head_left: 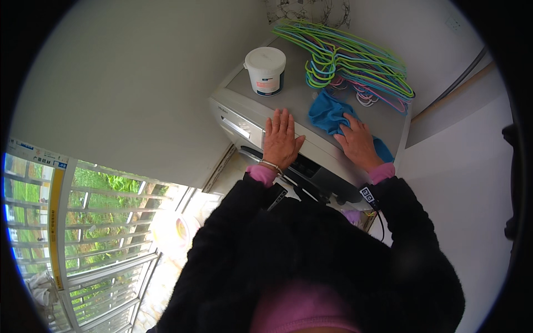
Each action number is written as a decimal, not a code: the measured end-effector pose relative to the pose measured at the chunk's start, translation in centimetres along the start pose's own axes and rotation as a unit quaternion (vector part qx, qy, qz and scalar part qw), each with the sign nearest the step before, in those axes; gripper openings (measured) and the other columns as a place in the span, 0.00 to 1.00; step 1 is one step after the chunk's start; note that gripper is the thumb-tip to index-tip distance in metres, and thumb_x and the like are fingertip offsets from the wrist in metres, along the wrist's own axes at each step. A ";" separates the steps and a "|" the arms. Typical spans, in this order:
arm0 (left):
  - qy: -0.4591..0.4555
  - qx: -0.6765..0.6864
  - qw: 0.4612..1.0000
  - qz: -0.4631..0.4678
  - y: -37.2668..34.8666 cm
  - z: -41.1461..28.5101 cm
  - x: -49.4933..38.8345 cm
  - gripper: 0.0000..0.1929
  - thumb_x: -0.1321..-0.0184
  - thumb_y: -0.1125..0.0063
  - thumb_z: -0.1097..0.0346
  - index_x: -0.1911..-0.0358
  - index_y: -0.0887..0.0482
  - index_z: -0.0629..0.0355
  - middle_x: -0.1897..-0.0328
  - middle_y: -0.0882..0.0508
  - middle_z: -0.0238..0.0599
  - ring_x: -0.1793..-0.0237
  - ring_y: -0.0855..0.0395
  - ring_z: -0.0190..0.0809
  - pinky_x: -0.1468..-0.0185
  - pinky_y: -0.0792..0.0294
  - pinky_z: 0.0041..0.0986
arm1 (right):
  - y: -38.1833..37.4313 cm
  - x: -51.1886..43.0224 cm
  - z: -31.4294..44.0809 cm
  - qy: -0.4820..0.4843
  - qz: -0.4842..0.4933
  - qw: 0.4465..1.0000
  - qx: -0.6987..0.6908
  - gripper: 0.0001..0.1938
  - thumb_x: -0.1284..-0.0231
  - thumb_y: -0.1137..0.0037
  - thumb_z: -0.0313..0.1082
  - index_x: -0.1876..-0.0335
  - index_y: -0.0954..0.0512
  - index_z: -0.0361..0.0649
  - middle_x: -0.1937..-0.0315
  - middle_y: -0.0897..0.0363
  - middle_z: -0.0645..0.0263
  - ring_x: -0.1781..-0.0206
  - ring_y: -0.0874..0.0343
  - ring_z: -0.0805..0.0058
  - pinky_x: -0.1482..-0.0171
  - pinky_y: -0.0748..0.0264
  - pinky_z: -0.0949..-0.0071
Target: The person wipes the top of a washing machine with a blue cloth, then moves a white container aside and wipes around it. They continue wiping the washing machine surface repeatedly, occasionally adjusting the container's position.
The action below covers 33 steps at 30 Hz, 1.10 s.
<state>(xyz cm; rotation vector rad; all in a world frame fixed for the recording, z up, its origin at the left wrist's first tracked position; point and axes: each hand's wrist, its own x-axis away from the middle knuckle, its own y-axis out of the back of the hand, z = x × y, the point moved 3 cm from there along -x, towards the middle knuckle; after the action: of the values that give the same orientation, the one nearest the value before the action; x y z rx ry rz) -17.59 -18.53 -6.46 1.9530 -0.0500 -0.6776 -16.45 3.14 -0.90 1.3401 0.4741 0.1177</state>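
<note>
Before me is a Haier front-loading washing machine (293, 102) with a grey top and a pale front panel. My left hand (281, 139) rests flat on its upper front edge, bare, the thumb spread from the fingers. A crumpled blue cloth (326, 111) lies on the machine's top, towards the right. My right hand (357, 140) presses on that cloth with bent fingers; part of the cloth is hidden under the palm and shows again beyond the wrist.
Near the back left of the top stands a white lidded plastic bucket (265, 73). Behind the cloth lies a heap of green, blue and pink clothes hangers (354, 62). Walls flank the machine. A barred window (106, 216) is at lower left, and a pole (452, 93) leans at right.
</note>
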 end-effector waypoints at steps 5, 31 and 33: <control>0.000 -0.016 1.000 -0.003 -0.1 -0.2 0.1 0.34 0.37 0.48 0.52 0.35 0.37 0.72 0.27 0.41 0.57 0.25 0.50 0.60 0.27 0.57 0.53 | -0.7 0.2 2.4 0.161 -0.017 0.987 0.013 0.20 0.38 0.46 0.40 0.41 0.25 0.47 0.41 0.31 0.48 0.42 0.33 0.54 0.43 0.37 0.60; 0.147 0.322 0.907 -0.229 4.4 10.2 -12.6 0.71 0.69 0.16 0.59 0.30 0.67 0.72 0.33 0.34 0.59 0.31 0.36 0.52 0.29 0.43 0.36 | -1.6 0.9 -0.8 -0.044 -0.043 0.998 -0.005 0.11 0.41 0.43 0.38 0.55 0.25 0.45 0.63 0.29 0.52 0.57 0.27 0.50 0.61 0.27 0.54; 0.144 0.409 0.883 -0.181 3.9 10.2 -13.0 0.71 0.69 0.15 0.62 0.30 0.67 0.71 0.35 0.32 0.57 0.33 0.34 0.51 0.29 0.42 0.36 | -1.5 1.0 -0.2 -0.046 -0.065 0.997 0.001 0.11 0.41 0.43 0.38 0.55 0.25 0.46 0.63 0.29 0.52 0.57 0.27 0.50 0.61 0.27 0.54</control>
<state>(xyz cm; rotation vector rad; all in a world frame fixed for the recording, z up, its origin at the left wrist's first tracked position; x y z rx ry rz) -32.41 -24.58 -0.75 2.9145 0.2624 -0.6502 -15.95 3.35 -2.60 1.3078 0.4812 -0.0519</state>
